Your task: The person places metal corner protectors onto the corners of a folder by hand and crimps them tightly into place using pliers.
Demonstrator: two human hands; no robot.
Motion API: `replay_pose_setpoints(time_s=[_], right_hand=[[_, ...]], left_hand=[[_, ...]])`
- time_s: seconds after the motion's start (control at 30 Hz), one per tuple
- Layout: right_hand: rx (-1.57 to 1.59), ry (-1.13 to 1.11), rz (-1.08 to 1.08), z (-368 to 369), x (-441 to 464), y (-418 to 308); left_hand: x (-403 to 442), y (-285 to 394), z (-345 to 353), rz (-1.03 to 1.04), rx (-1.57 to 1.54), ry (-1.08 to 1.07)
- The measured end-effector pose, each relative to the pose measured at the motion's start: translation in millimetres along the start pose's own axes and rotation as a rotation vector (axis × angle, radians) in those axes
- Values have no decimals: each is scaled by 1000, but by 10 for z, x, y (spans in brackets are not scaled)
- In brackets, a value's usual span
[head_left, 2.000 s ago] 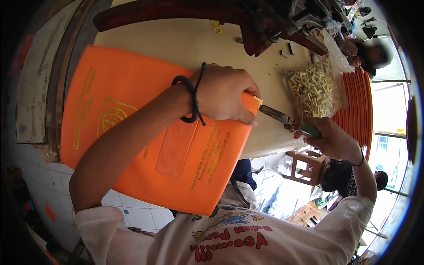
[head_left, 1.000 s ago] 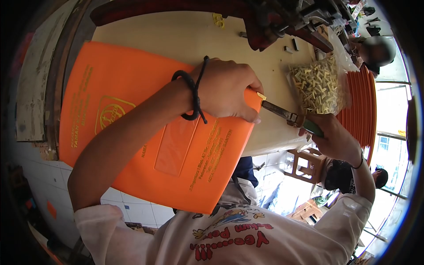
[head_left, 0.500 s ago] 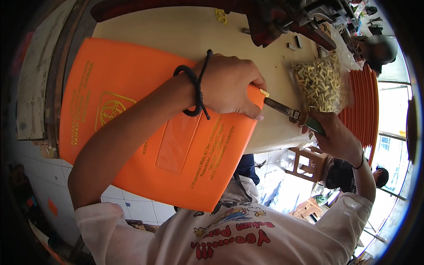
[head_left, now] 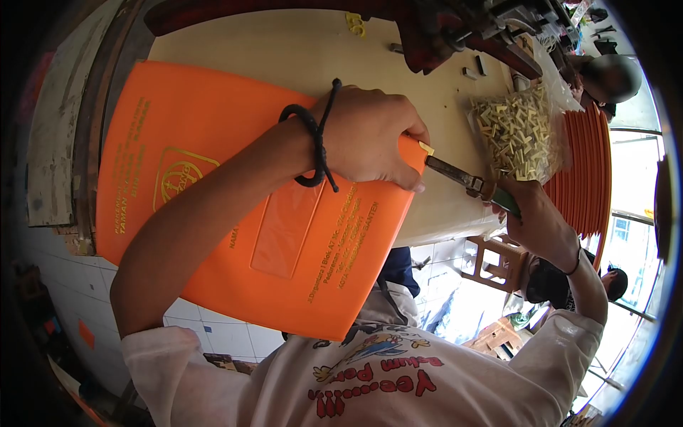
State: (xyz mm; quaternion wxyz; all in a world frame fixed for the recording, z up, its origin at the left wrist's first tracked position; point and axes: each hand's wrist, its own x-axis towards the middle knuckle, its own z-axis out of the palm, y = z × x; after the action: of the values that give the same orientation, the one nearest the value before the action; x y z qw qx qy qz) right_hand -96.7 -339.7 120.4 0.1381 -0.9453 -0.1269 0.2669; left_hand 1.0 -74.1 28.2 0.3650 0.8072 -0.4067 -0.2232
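An orange folder with gold print and a clear window lies tilted in front of me, its left part under my left forearm. My left hand, with a black cord at the wrist, pinches the folder near its upper right corner. A small gold metal corner piece sits on that corner. My right hand is wrapped round the green handle of a pair of pliers. The pliers' jaws meet the gold corner piece; their exact grip on it is too small to tell.
A clear bag of gold corner pieces lies on the table, beside a stack of orange folders. A dark red metal machine stands at the far edge. Wooden stool below right; another person at upper right.
Over two seconds the folder, my left hand and the pliers have shifted slightly up and right in view. Since half a second ago, only the fingers of my right hand have moved a little on the handle.
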Motion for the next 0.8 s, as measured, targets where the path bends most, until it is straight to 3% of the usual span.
replay_pose_setpoints(time_s=[0.63,0.8], right_hand=[[-61,163,-65,180,-24,154],[-64,115,24,189,-31,153]], left_hand=[[-2,19,-9,8,4,4],[-15,9,1,27,1,24]])
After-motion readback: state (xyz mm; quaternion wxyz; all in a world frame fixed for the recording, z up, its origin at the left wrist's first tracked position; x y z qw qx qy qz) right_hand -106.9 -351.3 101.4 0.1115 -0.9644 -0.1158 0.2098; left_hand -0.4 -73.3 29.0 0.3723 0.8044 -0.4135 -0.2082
